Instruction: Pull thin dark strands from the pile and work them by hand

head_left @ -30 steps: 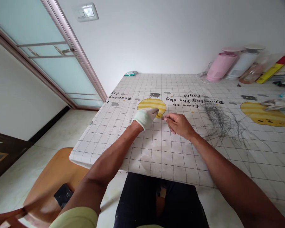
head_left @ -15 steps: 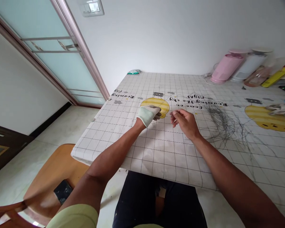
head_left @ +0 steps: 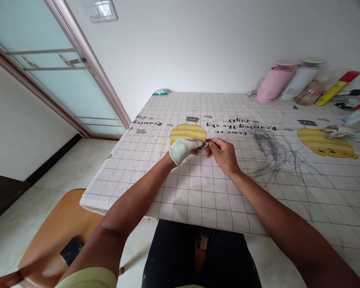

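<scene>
My left hand [head_left: 187,148] wears a pale green and grey glove, its fingers pinched together above the yellow striped print on the tablecloth. Facing it, my bare right hand [head_left: 220,153] has thumb and index finger closed at the glove's fingertips. Whatever lies between the fingertips is too small to make out. To the right of my right hand, a loose tangle of thin dark strands [head_left: 272,150] is spread over the white checked tablecloth [head_left: 186,196].
Along the wall at the back right stand a pink cylinder [head_left: 274,84], a white cylinder [head_left: 300,82] and a yellow-red box [head_left: 337,89]. A crumpled glove [head_left: 339,131] lies at the right. A wooden chair [head_left: 60,224] holding a dark phone [head_left: 72,251] is at the left.
My right hand has closed in on my left hand, so their fingertips now meet. The whole view has shifted slightly, with table and wall items appearing further left.
</scene>
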### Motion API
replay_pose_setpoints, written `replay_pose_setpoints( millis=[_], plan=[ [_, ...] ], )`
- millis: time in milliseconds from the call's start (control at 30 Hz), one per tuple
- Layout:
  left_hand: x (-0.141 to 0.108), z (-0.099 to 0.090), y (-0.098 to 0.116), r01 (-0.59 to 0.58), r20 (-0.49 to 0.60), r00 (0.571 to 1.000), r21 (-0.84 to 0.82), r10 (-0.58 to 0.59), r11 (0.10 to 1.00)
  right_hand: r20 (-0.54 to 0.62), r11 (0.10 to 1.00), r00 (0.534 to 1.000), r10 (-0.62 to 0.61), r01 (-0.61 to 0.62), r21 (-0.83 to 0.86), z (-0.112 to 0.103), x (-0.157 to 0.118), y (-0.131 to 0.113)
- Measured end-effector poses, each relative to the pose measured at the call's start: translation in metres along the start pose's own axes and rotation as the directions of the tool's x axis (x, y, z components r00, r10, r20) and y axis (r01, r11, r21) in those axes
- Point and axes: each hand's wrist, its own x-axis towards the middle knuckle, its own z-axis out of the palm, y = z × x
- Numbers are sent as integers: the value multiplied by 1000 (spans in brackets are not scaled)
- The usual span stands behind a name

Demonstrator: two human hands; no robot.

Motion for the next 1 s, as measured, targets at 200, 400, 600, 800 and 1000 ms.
replay_pose_setpoints(
  millis=[200, 400, 600, 800, 1000],
  plan=[
    [6, -7, -10, -34, 92, 995, -54, 38, 998, -3, 984, 995, -102, 101, -148, 0, -7, -8],
    [13, -11, -18, -28, 177, 983, -164, 57, 986, 62, 903, 948, -312, 316, -291, -4, -7, 0],
    [7, -10, -15, -36, 155, 986, -127, 56, 991, 163, 764, 864, -476, 499, -410, -6, -8, 0],
    [4, -5, -7, -3, 92, 996, -50, 7, 999, 215, 713, 875, -433, 479, -512, -7, -9, -8],
    [3, -11, 4, 67, -67, 996, 107, -60, 992, 160, 616, 857, -490, 470, -632, -18, -4, -14]
  ],
)
